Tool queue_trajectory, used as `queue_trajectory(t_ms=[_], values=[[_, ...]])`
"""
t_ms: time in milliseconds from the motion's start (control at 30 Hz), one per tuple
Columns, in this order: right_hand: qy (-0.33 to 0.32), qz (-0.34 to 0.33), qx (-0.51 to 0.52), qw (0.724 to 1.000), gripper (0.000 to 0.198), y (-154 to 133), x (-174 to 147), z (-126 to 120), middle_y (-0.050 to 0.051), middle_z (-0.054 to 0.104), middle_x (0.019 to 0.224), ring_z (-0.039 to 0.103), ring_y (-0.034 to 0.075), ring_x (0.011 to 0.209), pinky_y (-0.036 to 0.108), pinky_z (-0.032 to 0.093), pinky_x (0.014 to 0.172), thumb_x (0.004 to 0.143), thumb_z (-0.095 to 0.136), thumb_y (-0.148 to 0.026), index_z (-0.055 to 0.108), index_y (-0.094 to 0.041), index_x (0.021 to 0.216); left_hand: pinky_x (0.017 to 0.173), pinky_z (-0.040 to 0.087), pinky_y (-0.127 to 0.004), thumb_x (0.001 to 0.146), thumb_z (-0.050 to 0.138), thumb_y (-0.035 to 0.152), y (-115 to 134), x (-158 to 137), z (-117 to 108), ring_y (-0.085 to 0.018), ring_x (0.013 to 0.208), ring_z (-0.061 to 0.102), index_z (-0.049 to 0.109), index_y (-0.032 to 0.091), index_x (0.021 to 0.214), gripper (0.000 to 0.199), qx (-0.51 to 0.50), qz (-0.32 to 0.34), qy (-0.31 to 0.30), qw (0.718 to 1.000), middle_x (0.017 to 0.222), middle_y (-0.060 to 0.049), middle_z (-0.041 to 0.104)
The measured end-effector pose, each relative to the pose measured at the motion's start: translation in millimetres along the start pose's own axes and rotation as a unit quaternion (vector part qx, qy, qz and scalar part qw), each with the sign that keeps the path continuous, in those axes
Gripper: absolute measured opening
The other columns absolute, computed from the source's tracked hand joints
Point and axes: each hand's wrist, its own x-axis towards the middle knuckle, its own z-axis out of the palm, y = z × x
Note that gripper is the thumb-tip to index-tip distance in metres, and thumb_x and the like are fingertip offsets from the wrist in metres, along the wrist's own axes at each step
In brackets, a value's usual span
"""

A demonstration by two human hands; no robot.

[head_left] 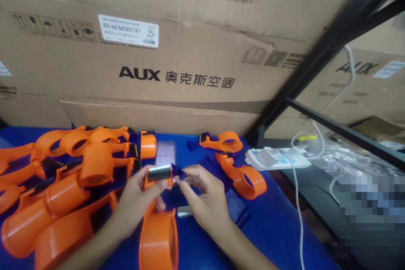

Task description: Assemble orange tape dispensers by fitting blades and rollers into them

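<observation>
My left hand [139, 192] is closed round the head of an orange tape dispenser [158, 240]. Its round hub hangs toward me, and a black roller [159, 172] faces up at the head. Between thumb and fingers, my right hand [205, 194] pinches a small dark blue plastic piece [179, 172] right beside the roller's right end. Whether the piece touches the dispenser I cannot tell. Below my right hand a short metal bar [184, 211] lies partly hidden on the blue table. A phone [166, 154] showing a timer stands behind the dispenser head.
Several orange tape dispensers [65, 194] crowd the left of the blue table [268, 232]. Two more dispensers [249, 181] lie at the right, near dark blue pieces. A white power strip [278, 158] with a cable sits beyond. Large cartons [190, 42] and a black metal frame [303, 67] rise behind.
</observation>
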Motion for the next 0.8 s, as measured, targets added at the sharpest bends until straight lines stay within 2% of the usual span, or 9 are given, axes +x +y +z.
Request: queue_trajectory(t_ms=[200,367,600,800], values=[[-0.007,-0.016,-0.032,0.999,0.008,-5.7,-2.3,2.5,0.005,0.073,0.092,0.076,0.017,0.08,0.027,0.065,0.073,0.094,0.065,-0.016,0.07,-0.021,0.097,0.053,0.054,-0.027,0.085,0.077,0.043,-1.5,0.4,-1.8,-0.013,0.051,0.063,0.064,0.018,0.11,0.038,0.012,0.014,0.011,1.0,0.082,-0.004,0.075],[0.01,-0.042,-0.08,0.996,0.009,-8.2,-6.5,4.0,0.003,0.072,0.086,0.073,0.015,0.072,0.024,0.064,0.067,0.091,0.069,-0.015,0.069,-0.021,0.099,0.056,0.055,-0.027,0.085,0.077,0.044,-0.2,-3.3,-1.0,-0.015,0.052,0.065,0.064,0.019,0.11,0.037,0.064,0.024,0.011,0.998,0.061,0.002,0.066],[-0.01,-0.054,-0.085,0.995,0.005,-9.2,-5.2,3.3,0.005,0.072,0.089,0.074,0.017,0.077,0.027,0.065,0.074,0.094,0.066,-0.017,0.069,-0.021,0.094,0.055,0.054,-0.027,0.085,0.077,0.044,-3.3,-1.3,-0.3,-0.015,0.05,0.064,0.066,0.018,0.104,0.034,0.041,0.028,0.011,0.999,0.064,0.001,0.068],[-0.022,-0.061,-0.049,0.997,0.012,-8.9,-5.7,5.8,0.008,0.072,0.1,0.075,0.018,0.084,0.028,0.067,0.076,0.095,0.063,-0.016,0.071,-0.021,0.103,0.054,0.054,-0.027,0.083,0.08,0.042,-4.0,2.0,-2.4,-0.015,0.048,0.062,0.066,0.019,0.11,0.038,0.0,0.024,0.028,0.999,0.059,0.004,0.065]])
